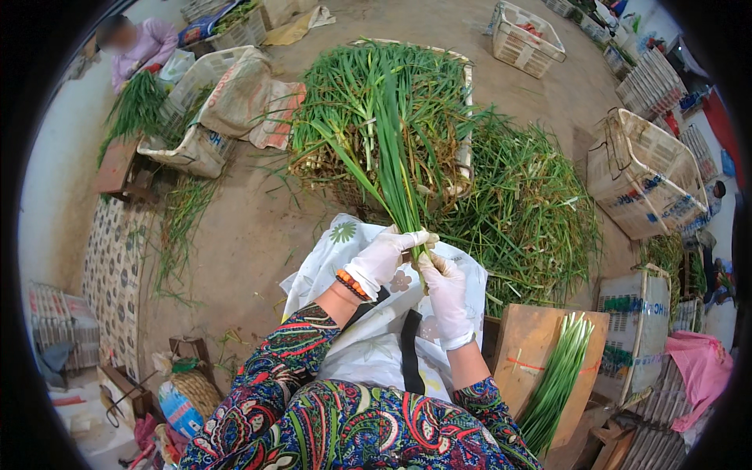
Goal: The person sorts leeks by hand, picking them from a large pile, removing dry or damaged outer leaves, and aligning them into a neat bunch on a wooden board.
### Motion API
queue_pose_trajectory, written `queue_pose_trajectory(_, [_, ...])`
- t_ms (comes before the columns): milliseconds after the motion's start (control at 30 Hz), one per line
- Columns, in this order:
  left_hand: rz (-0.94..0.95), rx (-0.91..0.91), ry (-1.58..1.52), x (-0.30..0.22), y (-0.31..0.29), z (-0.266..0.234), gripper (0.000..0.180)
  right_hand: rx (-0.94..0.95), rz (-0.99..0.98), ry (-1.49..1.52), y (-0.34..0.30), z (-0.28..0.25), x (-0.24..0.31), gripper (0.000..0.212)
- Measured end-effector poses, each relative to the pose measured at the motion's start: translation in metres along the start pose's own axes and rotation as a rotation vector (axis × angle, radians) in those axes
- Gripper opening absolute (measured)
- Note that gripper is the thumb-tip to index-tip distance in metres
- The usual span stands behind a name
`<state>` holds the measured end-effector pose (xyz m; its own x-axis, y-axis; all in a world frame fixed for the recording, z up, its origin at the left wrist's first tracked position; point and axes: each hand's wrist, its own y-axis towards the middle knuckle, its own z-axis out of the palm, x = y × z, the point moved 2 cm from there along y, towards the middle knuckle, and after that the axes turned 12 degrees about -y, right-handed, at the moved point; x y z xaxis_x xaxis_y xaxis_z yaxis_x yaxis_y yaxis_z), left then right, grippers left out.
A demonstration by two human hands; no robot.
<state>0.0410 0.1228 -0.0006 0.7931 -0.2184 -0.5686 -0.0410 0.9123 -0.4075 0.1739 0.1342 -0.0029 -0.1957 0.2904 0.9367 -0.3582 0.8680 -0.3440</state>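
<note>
Long green stalks (394,168), yellow-streaked, splayed, fingers (415,238) of left hand (382,258) and right hand (450,301) pinching their bases

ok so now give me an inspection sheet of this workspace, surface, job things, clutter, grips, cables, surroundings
Surface: brown floor, strewn with leaf scraps; wooden board at the right, partly covered.
Job's things: held stalks, long and green; white crate heaped with greens; separate green bundle lying on the board.
Clutter: loose leaf heap on the floor, right of the crate.
Grips: left grip and right grip, both white-gloved, closed on the held stalks near their lower ends.
Cables: nothing seen.
Surroundings: another person at upper left beside more greens; pink cloth at lower right.
</note>
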Motion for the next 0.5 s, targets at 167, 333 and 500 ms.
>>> queue_pose_trajectory(167, [0.003, 0.015, -0.225, -0.007, -0.002, 0.003, 0.020, -0.008, -0.071, 0.287, 0.007, -0.012, 0.000, 0.022])
queue_pose_trajectory(333, [0.018, 0.249, -0.500, -0.044, -0.004, -0.014, 0.016, 0.050, -0.124, 0.444, 0.016, -0.061, 0.034, 0.035])
queue_pose_trajectory(500, [-0.089, 0.294, -0.492, -0.041, -0.011, -0.017, 0.026, -0.249, -0.168, -0.562, 0.060, -0.108, 0.012, 0.045])
